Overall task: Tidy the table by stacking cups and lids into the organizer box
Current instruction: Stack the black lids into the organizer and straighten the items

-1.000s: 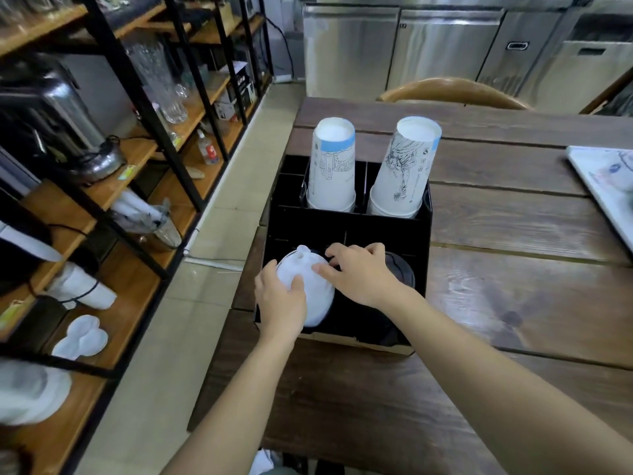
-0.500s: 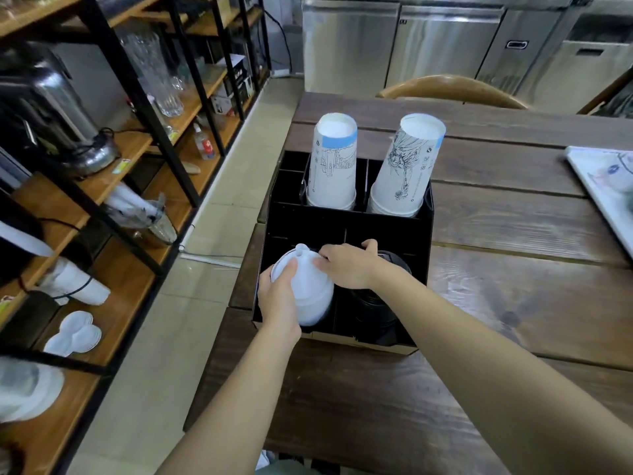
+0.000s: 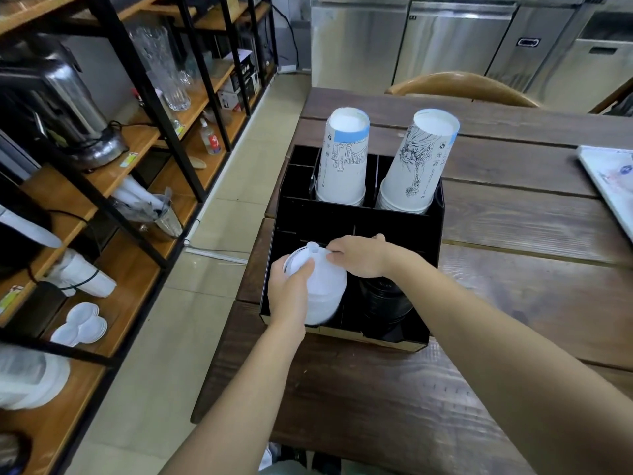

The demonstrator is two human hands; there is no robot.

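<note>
Both hands are gripping a stack of white lids (image 3: 320, 289) sitting in the front left compartment of the black organizer box (image 3: 404, 221) on the tabletop (image 3: 513, 303). The left hand (image 3: 291, 296) is wrapping its fingers around the stack's side; the right hand (image 3: 359, 257) is pinching its top edge. Two stacks of paper cups (image 3: 344, 159) are standing upside down in the back compartments.
</note>
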